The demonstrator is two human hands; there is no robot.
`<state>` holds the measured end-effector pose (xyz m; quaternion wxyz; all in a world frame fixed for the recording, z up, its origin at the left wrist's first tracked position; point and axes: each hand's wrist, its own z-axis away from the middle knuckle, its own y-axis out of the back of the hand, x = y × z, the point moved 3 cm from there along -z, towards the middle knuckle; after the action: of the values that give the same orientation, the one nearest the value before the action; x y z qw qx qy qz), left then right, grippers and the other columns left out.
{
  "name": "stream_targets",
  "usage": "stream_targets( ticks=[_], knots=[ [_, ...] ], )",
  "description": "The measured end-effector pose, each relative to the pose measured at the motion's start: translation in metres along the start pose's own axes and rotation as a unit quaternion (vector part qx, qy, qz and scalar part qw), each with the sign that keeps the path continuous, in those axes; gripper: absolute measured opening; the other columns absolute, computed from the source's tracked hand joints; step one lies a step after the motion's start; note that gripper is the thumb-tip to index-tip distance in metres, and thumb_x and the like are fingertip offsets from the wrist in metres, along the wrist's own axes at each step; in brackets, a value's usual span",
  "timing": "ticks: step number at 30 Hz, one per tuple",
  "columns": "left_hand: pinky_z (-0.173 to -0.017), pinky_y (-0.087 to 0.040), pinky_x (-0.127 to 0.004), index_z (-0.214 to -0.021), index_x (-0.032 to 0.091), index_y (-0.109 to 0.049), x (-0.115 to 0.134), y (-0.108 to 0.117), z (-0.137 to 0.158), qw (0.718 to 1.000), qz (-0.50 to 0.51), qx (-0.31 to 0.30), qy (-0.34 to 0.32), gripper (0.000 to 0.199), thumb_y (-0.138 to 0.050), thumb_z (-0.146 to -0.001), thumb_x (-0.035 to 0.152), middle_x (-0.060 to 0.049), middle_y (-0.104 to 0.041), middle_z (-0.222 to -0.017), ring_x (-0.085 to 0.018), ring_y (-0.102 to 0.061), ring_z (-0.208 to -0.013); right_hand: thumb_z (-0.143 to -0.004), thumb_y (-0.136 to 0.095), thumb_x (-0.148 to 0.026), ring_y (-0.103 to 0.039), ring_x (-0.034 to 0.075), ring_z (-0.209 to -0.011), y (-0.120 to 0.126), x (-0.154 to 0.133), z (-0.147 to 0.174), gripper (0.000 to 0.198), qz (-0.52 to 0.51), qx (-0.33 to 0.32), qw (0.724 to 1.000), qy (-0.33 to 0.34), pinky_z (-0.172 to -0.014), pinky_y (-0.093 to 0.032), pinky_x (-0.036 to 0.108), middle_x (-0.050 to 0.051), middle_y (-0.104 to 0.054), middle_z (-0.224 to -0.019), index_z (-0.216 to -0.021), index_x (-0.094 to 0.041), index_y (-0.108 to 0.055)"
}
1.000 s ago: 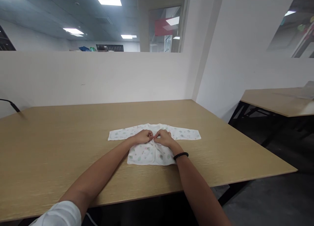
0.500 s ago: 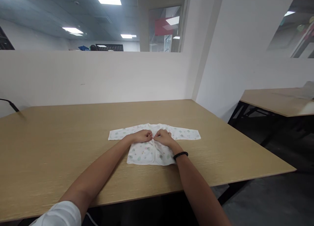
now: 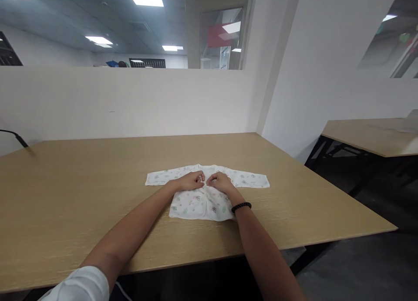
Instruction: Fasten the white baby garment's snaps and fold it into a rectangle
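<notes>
A small white baby shirt with a faint printed pattern lies spread on the table, both sleeves stretched out sideways. Its front opening runs down the middle. My left hand pinches the fabric at the upper part of this opening. Close beside it, my right hand pinches the other edge, with a black beaded bracelet on that wrist. Thumbs and index fingers nearly meet at the centre line. Whatever small part of the placket is between the fingertips is too small to make out.
The wooden table meets a low white wall at the back, with a window above. A black cable reaches in at the far left. Another table stands at the right, beyond a gap.
The fingers of both hands have shifted slightly at the shirt's front opening, with the left fingers a little more spread. The shirt lies much the same; the view has moved slightly.
</notes>
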<state>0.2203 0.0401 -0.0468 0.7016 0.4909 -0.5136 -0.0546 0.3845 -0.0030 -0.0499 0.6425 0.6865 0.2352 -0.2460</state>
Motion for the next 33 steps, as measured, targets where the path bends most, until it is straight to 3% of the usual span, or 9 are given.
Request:
stream_targets(
  ticks=[4,7,13,16,19,25,33],
  knots=[
    [-0.056,-0.034,-0.023,-0.096,0.02,-0.056,-0.001,0.002,0.003,0.999,0.015,-0.026,-0.012,0.022,-0.058,-0.079,0.034,0.005,-0.047,-0.065,-0.012,-0.043,-0.059,-0.068,-0.079,-0.036,-0.062,0.027,-0.098,0.002,0.0,0.002,0.017,0.036,0.05,0.998,-0.019,-0.087,-0.037,0.039,0.005,-0.074,-0.09,-0.069,-0.021,-0.07],
    [-0.056,-0.034,-0.022,-0.09,0.019,-0.056,0.0,0.005,0.006,0.997,0.044,-0.058,-0.011,0.023,-0.062,-0.076,0.037,0.005,-0.048,-0.067,-0.012,-0.044,-0.061,-0.067,-0.078,-0.042,-0.06,0.026,-0.093,0.006,-0.004,0.005,0.026,0.045,0.044,0.998,-0.016,-0.082,-0.037,0.037,0.004,-0.071,-0.082,-0.063,-0.02,-0.065],
    [-0.058,-0.035,-0.021,-0.077,0.019,-0.061,0.015,0.006,0.01,0.987,0.042,-0.152,-0.022,0.025,-0.073,-0.067,0.038,0.004,-0.047,-0.067,-0.012,-0.045,-0.065,-0.063,-0.074,-0.055,-0.056,0.019,-0.071,0.002,-0.013,0.016,0.048,0.04,-0.112,0.989,0.086,-0.074,-0.036,0.03,-0.003,-0.051,-0.051,-0.047,-0.019,-0.048],
    [-0.056,-0.033,-0.021,-0.081,0.02,-0.065,0.02,0.007,0.011,0.985,0.02,-0.169,-0.012,0.025,-0.074,-0.065,0.037,0.004,-0.047,-0.067,-0.012,-0.044,-0.064,-0.055,-0.081,-0.051,-0.057,0.022,-0.077,0.0,-0.016,0.02,0.043,0.059,-0.127,0.985,0.101,-0.082,-0.036,0.035,-0.003,-0.056,-0.056,-0.05,-0.02,-0.051],
    [-0.056,-0.034,-0.021,-0.083,0.02,-0.066,0.022,0.007,0.01,0.986,0.013,-0.166,-0.01,0.021,-0.07,-0.07,0.036,0.004,-0.048,-0.068,-0.011,-0.043,-0.064,-0.057,-0.081,-0.038,-0.057,0.024,-0.084,0.002,-0.016,0.021,0.027,0.056,-0.125,0.986,0.093,-0.084,-0.037,0.036,-0.001,-0.062,-0.065,-0.057,-0.022,-0.059],
    [-0.059,-0.036,-0.022,-0.08,0.019,-0.066,0.022,0.006,0.009,0.984,0.022,-0.177,-0.013,0.023,-0.068,-0.074,0.041,0.002,-0.056,-0.07,-0.012,-0.047,-0.066,-0.059,-0.075,-0.031,-0.056,0.018,-0.071,0.008,-0.008,0.015,0.014,-0.024,-0.178,0.977,0.117,-0.066,-0.04,0.027,-0.002,-0.061,-0.064,-0.058,-0.021,-0.066],
    [-0.057,-0.034,-0.023,-0.068,0.017,-0.065,0.03,-0.001,0.01,0.984,0.017,-0.176,0.02,0.024,-0.07,-0.07,0.04,0.002,-0.057,-0.063,-0.011,-0.046,-0.061,-0.063,-0.066,-0.026,-0.041,0.01,-0.051,0.006,-0.001,0.011,0.008,-0.073,-0.269,0.953,0.117,-0.051,-0.03,0.024,-0.005,-0.052,-0.053,-0.065,-0.02,-0.07]
  ],
)
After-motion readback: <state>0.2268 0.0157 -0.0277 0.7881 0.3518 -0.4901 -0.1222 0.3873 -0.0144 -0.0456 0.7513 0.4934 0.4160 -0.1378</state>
